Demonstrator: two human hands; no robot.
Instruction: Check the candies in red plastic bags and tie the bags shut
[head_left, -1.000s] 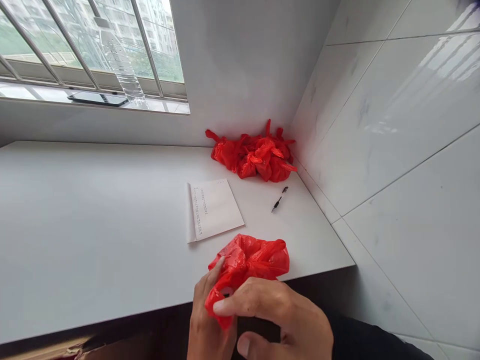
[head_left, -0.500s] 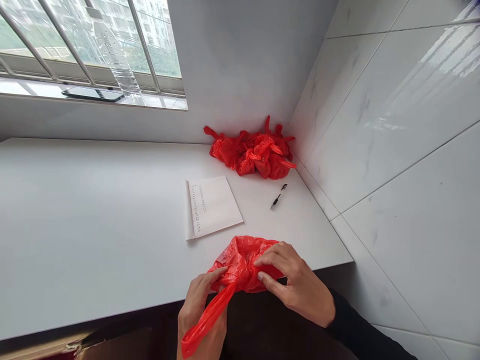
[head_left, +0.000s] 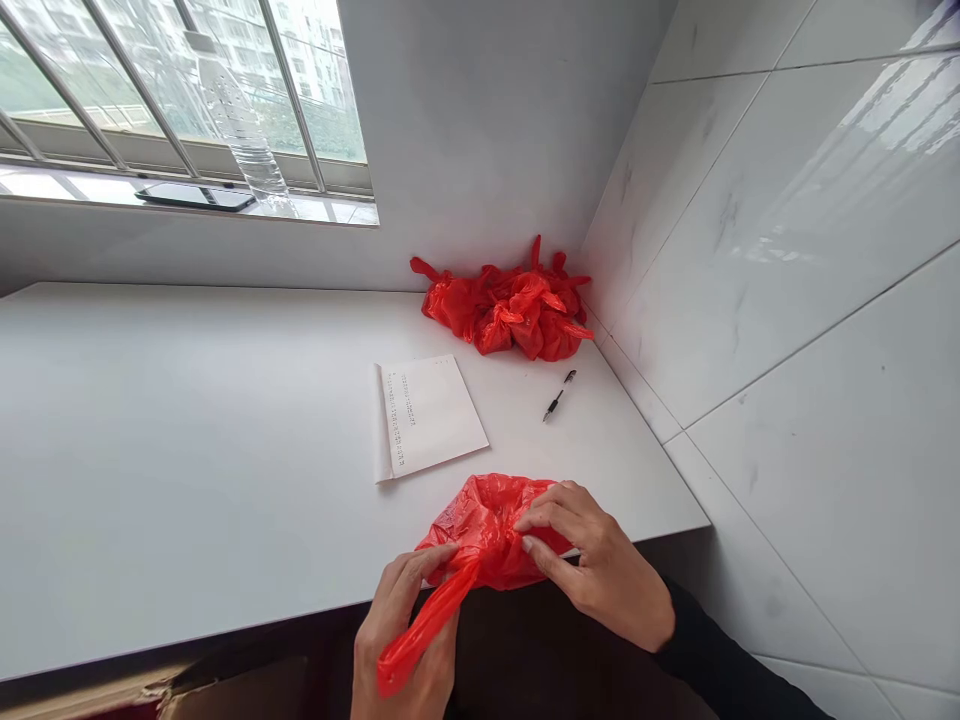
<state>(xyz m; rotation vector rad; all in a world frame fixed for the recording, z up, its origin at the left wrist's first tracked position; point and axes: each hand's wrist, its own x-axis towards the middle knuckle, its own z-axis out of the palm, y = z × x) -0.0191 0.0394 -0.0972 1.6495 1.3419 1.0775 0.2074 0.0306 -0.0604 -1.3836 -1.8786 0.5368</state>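
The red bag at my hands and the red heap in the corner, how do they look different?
The red bag is at the near edge of the table, while the red heap is at the back. My left hand and right hand touch the bag, neither the heap. The heap looks larger than the bag. Both are crumpled, shiny red plastic.

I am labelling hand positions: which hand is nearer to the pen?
Right. The right hand, on the red bag, is below the pen in view; the left hand, at the bag's left side, is farther, below and left.
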